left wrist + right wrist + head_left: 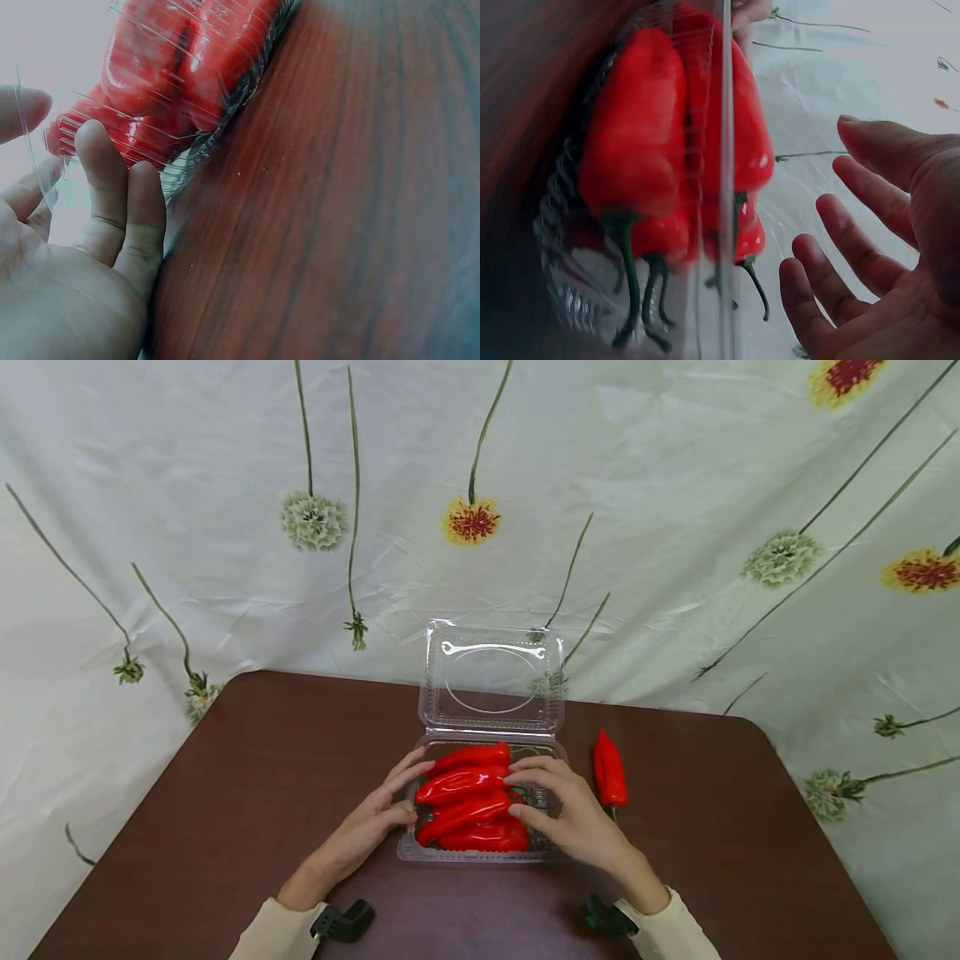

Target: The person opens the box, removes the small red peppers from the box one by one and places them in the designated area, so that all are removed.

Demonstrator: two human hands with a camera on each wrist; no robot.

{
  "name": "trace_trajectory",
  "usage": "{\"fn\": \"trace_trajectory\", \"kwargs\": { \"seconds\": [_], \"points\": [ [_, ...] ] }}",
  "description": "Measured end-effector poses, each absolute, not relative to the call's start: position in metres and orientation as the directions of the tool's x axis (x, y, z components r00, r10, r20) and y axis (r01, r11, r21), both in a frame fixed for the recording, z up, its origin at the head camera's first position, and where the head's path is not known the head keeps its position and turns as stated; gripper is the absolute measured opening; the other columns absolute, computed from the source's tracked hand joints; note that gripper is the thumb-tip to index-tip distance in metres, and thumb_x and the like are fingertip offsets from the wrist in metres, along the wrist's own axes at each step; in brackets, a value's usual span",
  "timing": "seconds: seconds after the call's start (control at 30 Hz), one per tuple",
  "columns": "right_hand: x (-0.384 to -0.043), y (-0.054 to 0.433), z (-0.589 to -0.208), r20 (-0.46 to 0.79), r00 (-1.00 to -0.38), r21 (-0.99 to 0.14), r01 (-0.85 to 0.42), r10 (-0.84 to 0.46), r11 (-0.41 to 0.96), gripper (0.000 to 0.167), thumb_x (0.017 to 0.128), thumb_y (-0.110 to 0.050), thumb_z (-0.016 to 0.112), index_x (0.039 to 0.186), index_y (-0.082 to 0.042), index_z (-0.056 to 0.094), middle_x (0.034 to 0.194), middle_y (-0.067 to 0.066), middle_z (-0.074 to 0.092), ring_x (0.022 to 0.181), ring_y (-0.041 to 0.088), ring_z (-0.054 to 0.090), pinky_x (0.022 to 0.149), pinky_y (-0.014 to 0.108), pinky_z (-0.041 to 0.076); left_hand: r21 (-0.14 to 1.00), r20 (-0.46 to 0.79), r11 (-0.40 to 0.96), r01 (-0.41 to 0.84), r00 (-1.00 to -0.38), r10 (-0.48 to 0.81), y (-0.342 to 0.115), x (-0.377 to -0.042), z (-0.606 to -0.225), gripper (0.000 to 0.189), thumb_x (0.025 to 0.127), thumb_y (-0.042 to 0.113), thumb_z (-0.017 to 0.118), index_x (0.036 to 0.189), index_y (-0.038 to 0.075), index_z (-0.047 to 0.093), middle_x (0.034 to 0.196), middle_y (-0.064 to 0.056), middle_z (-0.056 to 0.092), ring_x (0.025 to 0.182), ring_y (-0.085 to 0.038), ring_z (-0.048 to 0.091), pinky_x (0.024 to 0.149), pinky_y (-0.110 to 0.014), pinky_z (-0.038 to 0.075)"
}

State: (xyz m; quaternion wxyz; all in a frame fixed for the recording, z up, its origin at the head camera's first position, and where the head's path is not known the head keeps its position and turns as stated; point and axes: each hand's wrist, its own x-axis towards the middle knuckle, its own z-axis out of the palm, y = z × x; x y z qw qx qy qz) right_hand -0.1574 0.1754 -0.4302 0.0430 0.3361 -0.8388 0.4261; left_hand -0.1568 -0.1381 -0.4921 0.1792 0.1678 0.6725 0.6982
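Several red peppers (pixel 463 785) with green stems lie side by side in a clear plastic clamshell box (pixel 480 857), its lid (pixel 491 681) raised at the back. My left hand (pixel 367 822) is at the box's left side, its fingers fairly straight along the rim; the left wrist view shows its fingertips right at the clear wall. Over the box's right part is my right hand (pixel 573 814), fingers spread and slightly bent near the stem ends. In the right wrist view its fingers (pixel 855 247) stand apart from the peppers with nothing between them.
One more red pepper (pixel 609 768) lies on the dark brown table (pixel 300 752), right of the box. Behind the table hangs a white cloth (pixel 225 485) printed with flowers. Each wrist wears a dark strap device (pixel 343 922).
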Motion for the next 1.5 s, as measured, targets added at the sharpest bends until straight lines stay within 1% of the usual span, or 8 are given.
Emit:
{"fn": "trace_trajectory", "kwargs": {
  "seconds": [0.33, 0.57, 0.87, 0.97, 1.07, 1.23, 1.37, 1.5],
  "points": [
    [-0.156, 0.151, -0.434, 0.339, -0.752, -0.677, -0.612, -0.565, 0.408, 0.033, 0.085, -0.014, 0.079, 0.117, -0.013, 0.071, 0.127, 0.003, 0.065, 0.12, 0.019, 0.055, 0.098, 0.038, 0.049, 1.0, -0.018, -0.01, -0.026, -0.882, 0.471, -0.138, -0.157, -0.492, 0.067, 0.093, -0.003, 0.048, 0.157, 0.011, 0.031, 0.168, 0.002, 0.003, 0.1, -0.015, 0.053, 0.082, -0.023, 0.05],
    [-0.154, 0.14, -0.439, 0.314, -0.757, -0.672, -0.603, -0.573, 0.429, 0.032, 0.084, -0.014, 0.08, 0.115, -0.015, 0.073, 0.126, 0.0, 0.066, 0.115, 0.017, 0.056, 0.094, 0.036, 0.048, 1.0, -0.01, -0.018, -0.021, -0.877, 0.48, -0.137, -0.157, -0.492, 0.067, 0.094, -0.002, 0.047, 0.157, 0.011, 0.031, 0.168, 0.002, 0.002, 0.085, -0.014, 0.054, 0.08, -0.023, 0.049],
    [-0.151, 0.132, -0.447, 0.303, -0.765, -0.652, -0.601, -0.568, 0.462, 0.032, 0.084, -0.013, 0.079, 0.114, -0.018, 0.072, 0.125, -0.001, 0.065, 0.118, 0.018, 0.055, 0.098, 0.042, 0.047, 1.0, -0.012, -0.015, -0.022, -0.879, 0.477, -0.137, -0.156, -0.492, 0.067, 0.093, -0.002, 0.048, 0.157, 0.011, 0.031, 0.168, 0.002, 0.002, 0.081, -0.012, 0.053, 0.08, -0.022, 0.049],
    [-0.151, 0.13, -0.45, 0.303, -0.765, -0.631, -0.608, -0.568, 0.482, 0.032, 0.083, -0.013, 0.08, 0.114, -0.019, 0.072, 0.124, -0.002, 0.066, 0.12, 0.018, 0.056, 0.106, 0.047, 0.043, 1.0, -0.01, -0.012, -0.018, -0.88, 0.475, -0.137, -0.156, -0.492, 0.067, 0.093, -0.002, 0.048, 0.157, 0.012, 0.032, 0.168, 0.002, 0.003, 0.094, -0.013, 0.054, 0.081, -0.023, 0.049],
    [-0.151, 0.128, -0.452, 0.308, -0.763, -0.61, -0.617, -0.568, 0.498, 0.034, 0.083, -0.014, 0.081, 0.115, -0.02, 0.072, 0.121, -0.005, 0.067, 0.119, 0.016, 0.056, 0.106, 0.047, 0.043, 1.0, -0.01, -0.009, -0.016, -0.88, 0.474, -0.138, -0.156, -0.492, 0.067, 0.093, -0.001, 0.049, 0.156, 0.012, 0.032, 0.168, 0.001, 0.003, 0.099, -0.014, 0.054, 0.082, -0.023, 0.05],
    [-0.151, 0.128, -0.454, 0.317, -0.758, -0.601, -0.626, -0.57, 0.497, 0.036, 0.081, -0.012, 0.081, 0.115, -0.02, 0.072, 0.116, -0.008, 0.07, 0.113, 0.014, 0.056, 0.096, 0.037, 0.047, 1.0, -0.012, -0.01, -0.019, -0.88, 0.475, -0.137, -0.156, -0.491, 0.067, 0.093, -0.001, 0.049, 0.156, 0.012, 0.032, 0.168, 0.002, 0.003, 0.091, -0.013, 0.054, 0.082, -0.023, 0.049],
    [-0.151, 0.127, -0.454, 0.307, -0.754, -0.591, -0.629, -0.581, 0.505, 0.038, 0.082, -0.012, 0.081, 0.117, -0.021, 0.071, 0.116, -0.009, 0.071, 0.112, 0.013, 0.055, 0.095, 0.037, 0.046, 1.0, -0.012, -0.011, -0.02, -0.88, 0.475, -0.137, -0.156, -0.491, 0.067, 0.093, -0.001, 0.048, 0.157, 0.011, 0.031, 0.168, 0.002, 0.003, 0.097, -0.011, 0.052, 0.083, -0.023, 0.048],
    [-0.151, 0.126, -0.454, 0.286, -0.756, -0.586, -0.624, -0.588, 0.517, 0.04, 0.083, -0.012, 0.08, 0.12, -0.023, 0.071, 0.118, -0.01, 0.071, 0.11, 0.013, 0.054, 0.093, 0.038, 0.044, 1.0, -0.018, -0.01, -0.026, -0.882, 0.47, -0.137, -0.156, -0.49, 0.067, 0.093, -0.001, 0.048, 0.157, 0.012, 0.031, 0.168, 0.003, 0.003, 0.113, -0.013, 0.047, 0.085, -0.023, 0.048]
  ]
}}
